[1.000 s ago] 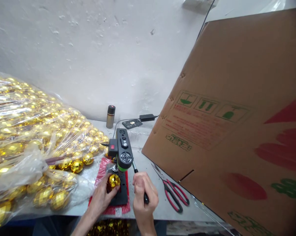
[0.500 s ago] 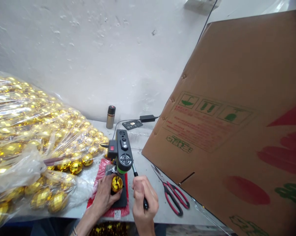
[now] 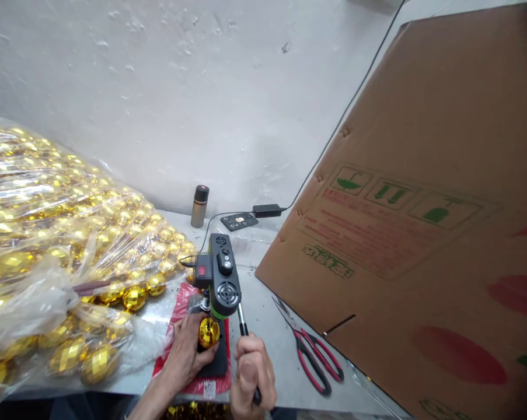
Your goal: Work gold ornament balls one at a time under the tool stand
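Note:
My left hand (image 3: pixel 188 348) is closed round a gold mirrored ball (image 3: pixel 209 333) beneath the head of a small black press (image 3: pixel 225 274). The press has a dark base lying on a red plastic sheet (image 3: pixel 185 294). My right hand (image 3: pixel 253 373) is wrapped round the black grip of the press's metal lever (image 3: pixel 241 315), right of the base. The ball's top faces up, close under the press head. Part of the ball is hidden by my left fingers.
A clear bag of gold balls (image 3: pixel 92 233) fills the left. Red-black scissors (image 3: pixel 309 349) lie right, beside a large cardboard box (image 3: pixel 398 204). Behind the press are a bottle (image 3: pixel 199 206), a dark phone-like slab (image 3: pixel 239 220) and a power adapter (image 3: pixel 267 210) with its cable.
My right hand and the lever grip have moved down, towards me. The view has shifted slightly. My left hand stays on the ball.

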`<action>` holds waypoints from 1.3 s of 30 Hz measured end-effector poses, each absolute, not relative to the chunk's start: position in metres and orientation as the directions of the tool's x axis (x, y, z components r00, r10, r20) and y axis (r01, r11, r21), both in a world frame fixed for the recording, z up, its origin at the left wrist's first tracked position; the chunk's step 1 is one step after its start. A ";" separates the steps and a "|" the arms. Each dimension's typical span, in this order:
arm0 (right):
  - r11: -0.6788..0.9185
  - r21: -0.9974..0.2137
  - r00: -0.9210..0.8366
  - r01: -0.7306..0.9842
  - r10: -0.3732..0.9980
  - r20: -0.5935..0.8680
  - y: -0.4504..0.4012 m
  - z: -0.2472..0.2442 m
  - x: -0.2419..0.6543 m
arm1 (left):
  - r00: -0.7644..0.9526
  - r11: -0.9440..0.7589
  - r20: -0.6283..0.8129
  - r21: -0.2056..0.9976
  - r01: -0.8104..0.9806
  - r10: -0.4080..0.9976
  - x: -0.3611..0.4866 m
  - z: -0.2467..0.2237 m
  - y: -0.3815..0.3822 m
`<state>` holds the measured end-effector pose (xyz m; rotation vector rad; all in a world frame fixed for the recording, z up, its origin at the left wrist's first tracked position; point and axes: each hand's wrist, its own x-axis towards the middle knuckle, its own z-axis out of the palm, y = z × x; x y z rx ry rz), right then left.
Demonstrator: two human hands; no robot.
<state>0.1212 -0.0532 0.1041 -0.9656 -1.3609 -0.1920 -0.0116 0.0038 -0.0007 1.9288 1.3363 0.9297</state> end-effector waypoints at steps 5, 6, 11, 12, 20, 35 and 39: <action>0.618 -0.485 0.320 0.619 0.366 0.874 -0.052 0.095 0.116 | 0.242 -0.297 0.195 0.803 0.517 0.950 -0.012 0.000 0.003; 0.616 -0.492 0.328 0.615 0.368 0.870 -0.052 0.094 0.115 | 0.240 -0.297 0.197 0.802 0.519 0.951 -0.011 0.000 0.003; 0.590 -0.522 0.374 0.616 0.364 0.853 -0.053 0.092 0.110 | 0.236 -0.310 0.213 0.787 0.533 0.948 -0.010 -0.001 0.002; 0.592 -0.526 0.383 0.611 0.361 0.850 -0.053 0.092 0.110 | 0.233 -0.314 0.220 0.783 0.537 0.947 -0.009 -0.002 0.002; 0.622 -0.532 0.401 0.575 0.354 0.845 -0.052 0.092 0.107 | 0.223 -0.313 0.224 0.774 0.551 0.949 -0.009 0.000 0.002; 0.642 -0.545 0.468 0.539 0.309 0.828 -0.046 0.096 0.101 | 0.213 -0.303 0.221 0.788 0.536 0.952 -0.008 -0.007 0.005; 0.657 -0.532 0.472 0.535 0.290 0.832 -0.044 0.094 0.099 | 0.217 -0.295 0.209 0.791 0.535 0.953 -0.007 -0.004 0.004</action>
